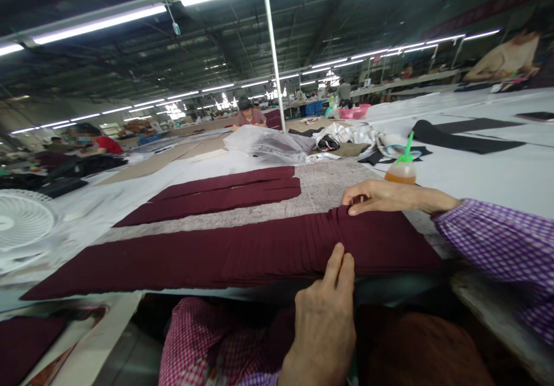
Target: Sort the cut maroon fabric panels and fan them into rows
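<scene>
Slightly gathered maroon fabric (242,259), stacked in layers

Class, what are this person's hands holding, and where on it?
A long maroon cloth stack: the right hand grips its far edge, the left hand its near edge.

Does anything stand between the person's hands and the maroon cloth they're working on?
Nothing visible does. The right hand rests on the far edge of the maroon cloth stack, and the left hand lies on its near edge. The drink bottle stands beyond the right hand, clear of both.
</scene>
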Action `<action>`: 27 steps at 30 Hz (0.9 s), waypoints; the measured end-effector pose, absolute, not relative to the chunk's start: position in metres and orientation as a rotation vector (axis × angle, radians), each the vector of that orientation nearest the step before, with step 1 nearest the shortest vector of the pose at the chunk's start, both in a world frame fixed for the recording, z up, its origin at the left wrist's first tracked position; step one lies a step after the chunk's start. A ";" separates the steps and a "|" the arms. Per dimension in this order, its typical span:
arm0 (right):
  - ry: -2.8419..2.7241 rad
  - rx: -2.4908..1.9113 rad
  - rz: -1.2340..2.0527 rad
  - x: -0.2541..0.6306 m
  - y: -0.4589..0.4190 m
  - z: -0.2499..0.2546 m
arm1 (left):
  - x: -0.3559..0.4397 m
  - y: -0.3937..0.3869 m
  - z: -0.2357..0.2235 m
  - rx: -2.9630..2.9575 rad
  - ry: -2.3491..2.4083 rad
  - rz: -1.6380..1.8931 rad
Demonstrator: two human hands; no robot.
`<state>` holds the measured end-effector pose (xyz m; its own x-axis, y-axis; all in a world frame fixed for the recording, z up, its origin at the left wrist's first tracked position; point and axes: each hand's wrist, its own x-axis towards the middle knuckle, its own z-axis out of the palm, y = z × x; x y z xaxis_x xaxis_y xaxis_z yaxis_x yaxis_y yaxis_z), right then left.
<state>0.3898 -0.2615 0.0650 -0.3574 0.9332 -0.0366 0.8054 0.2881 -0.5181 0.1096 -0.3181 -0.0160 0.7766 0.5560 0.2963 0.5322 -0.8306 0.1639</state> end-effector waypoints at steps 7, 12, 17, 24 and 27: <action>-2.264 -1.559 0.620 0.389 -0.257 0.063 | 0.110 -0.318 -0.015 2.904 0.886 0.498; -2.245 -1.563 0.592 0.389 -0.256 0.062 | 0.110 -0.318 -0.017 2.899 0.876 0.535; -2.239 -1.566 0.564 0.389 -0.255 0.062 | 0.109 -0.318 -0.016 2.885 0.876 0.549; -2.220 -1.585 0.606 0.383 -0.260 0.064 | 0.110 -0.318 -0.016 2.878 0.872 0.554; -2.255 -1.552 0.650 0.377 -0.262 0.065 | 0.110 -0.318 -0.016 2.885 0.877 0.568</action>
